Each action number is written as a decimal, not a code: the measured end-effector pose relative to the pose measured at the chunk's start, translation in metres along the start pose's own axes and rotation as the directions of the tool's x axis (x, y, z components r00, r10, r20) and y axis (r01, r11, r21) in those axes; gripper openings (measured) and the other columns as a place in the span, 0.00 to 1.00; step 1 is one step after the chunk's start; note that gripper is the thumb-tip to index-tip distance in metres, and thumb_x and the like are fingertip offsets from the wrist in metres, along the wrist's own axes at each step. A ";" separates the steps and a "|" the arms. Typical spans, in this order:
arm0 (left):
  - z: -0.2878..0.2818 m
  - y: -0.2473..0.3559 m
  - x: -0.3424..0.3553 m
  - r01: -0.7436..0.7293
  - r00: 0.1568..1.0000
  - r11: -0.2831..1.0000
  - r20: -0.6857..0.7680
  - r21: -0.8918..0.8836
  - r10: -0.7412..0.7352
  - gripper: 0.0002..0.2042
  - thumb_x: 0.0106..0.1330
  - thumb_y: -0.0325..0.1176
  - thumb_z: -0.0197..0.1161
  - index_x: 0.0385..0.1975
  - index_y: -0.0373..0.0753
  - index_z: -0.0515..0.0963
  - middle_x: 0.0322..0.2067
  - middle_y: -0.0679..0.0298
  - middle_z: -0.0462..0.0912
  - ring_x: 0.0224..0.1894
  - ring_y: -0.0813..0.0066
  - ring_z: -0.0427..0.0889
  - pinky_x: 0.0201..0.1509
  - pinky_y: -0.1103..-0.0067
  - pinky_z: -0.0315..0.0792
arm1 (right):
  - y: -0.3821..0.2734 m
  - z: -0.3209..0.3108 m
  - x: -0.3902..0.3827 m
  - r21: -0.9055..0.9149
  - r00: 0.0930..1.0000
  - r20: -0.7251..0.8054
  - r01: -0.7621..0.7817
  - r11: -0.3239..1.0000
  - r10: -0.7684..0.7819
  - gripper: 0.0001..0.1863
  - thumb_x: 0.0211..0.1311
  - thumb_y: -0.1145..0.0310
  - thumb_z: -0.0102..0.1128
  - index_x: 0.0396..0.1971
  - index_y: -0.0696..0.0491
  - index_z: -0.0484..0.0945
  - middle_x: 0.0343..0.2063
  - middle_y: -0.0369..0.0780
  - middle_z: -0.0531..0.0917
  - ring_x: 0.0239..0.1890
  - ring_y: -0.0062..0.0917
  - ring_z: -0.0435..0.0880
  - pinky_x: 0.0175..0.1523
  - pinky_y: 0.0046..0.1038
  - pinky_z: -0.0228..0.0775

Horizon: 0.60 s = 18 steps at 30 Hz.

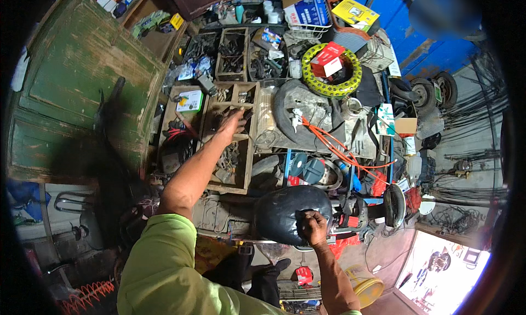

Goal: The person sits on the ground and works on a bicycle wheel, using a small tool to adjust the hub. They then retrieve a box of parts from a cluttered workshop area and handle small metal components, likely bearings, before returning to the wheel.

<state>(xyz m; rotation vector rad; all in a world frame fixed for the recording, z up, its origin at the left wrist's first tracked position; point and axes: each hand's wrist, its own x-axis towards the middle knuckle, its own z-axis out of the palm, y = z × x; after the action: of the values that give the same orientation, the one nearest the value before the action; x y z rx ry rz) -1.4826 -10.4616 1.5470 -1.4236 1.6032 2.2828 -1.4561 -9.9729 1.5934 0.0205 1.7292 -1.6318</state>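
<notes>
Two hands work apart: the left hand [233, 123], loosely spread, over the wooden compartment tray [250, 161] at ten o'clock; the right hand [314, 228], clenched, contents hidden, against the black saddle [279, 211] at five. Jumbled parts [226, 166] could scrape groping fingers.

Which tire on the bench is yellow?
The black-dotted tire, partly covered by a red-and-white box; the plain tire in front is dark grey.
</notes>
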 end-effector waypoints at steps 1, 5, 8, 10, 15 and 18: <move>-0.028 -0.027 0.012 -0.047 0.999 0.998 -0.011 -0.040 0.047 0.40 0.71 0.65 0.58 0.73 0.41 0.65 0.68 0.52 0.73 0.68 0.57 0.73 0.72 0.54 0.62 | 0.002 0.001 0.004 0.018 1.000 0.021 -0.001 1.000 0.001 0.10 0.72 0.67 0.58 0.38 0.58 0.82 0.21 0.32 0.80 0.20 0.14 0.73 0.25 0.19 0.62; -0.091 -0.059 -0.005 -0.008 0.978 0.999 -0.207 -0.040 -0.001 0.21 0.71 0.48 0.67 0.53 0.38 0.79 0.39 0.61 0.86 0.33 0.65 0.87 0.39 0.63 0.81 | 0.007 0.020 0.009 0.035 0.999 0.003 0.032 0.999 -0.032 0.09 0.71 0.67 0.58 0.39 0.58 0.81 0.21 0.34 0.80 0.21 0.16 0.74 0.28 0.20 0.67; -0.160 -0.116 0.025 -0.225 0.922 0.974 -0.332 -0.038 0.200 0.21 0.69 0.37 0.70 0.59 0.39 0.77 0.41 0.56 0.89 0.34 0.70 0.89 0.29 0.73 0.80 | 0.021 0.024 0.013 0.026 0.995 0.050 0.090 0.996 -0.091 0.10 0.71 0.66 0.57 0.37 0.58 0.80 0.22 0.35 0.80 0.21 0.17 0.74 0.31 0.22 0.70; -0.178 -0.125 0.039 -0.242 0.900 0.953 -0.409 -0.184 0.150 0.19 0.66 0.27 0.70 0.56 0.39 0.78 0.36 0.61 0.88 0.28 0.70 0.88 0.29 0.75 0.79 | 0.029 0.024 0.019 0.070 0.997 0.061 0.038 0.997 -0.042 0.11 0.71 0.65 0.58 0.36 0.58 0.79 0.22 0.34 0.79 0.21 0.17 0.73 0.31 0.22 0.69; -0.236 -0.142 0.127 -0.261 0.781 0.963 -0.572 0.068 0.252 0.19 0.62 0.26 0.72 0.52 0.36 0.78 0.30 0.64 0.85 0.23 0.75 0.82 0.24 0.77 0.74 | 0.043 0.033 0.046 0.040 0.993 0.116 0.035 0.999 -0.039 0.16 0.71 0.58 0.61 0.38 0.58 0.79 0.21 0.33 0.77 0.20 0.16 0.71 0.28 0.21 0.66; -0.244 -0.120 0.174 -0.236 0.825 0.951 -0.558 -0.198 0.088 0.18 0.71 0.32 0.66 0.58 0.33 0.75 0.46 0.53 0.88 0.41 0.64 0.89 0.42 0.72 0.85 | 0.063 0.031 0.062 -0.037 0.991 0.109 0.082 0.996 -0.078 0.19 0.71 0.53 0.63 0.39 0.57 0.78 0.19 0.31 0.74 0.19 0.15 0.68 0.26 0.20 0.61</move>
<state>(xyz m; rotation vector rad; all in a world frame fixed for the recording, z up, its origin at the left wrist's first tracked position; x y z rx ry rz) -1.3679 -10.6678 1.3265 -2.2569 1.6347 2.3899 -1.4544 -10.0169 1.5106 -0.1555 1.7002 -1.6236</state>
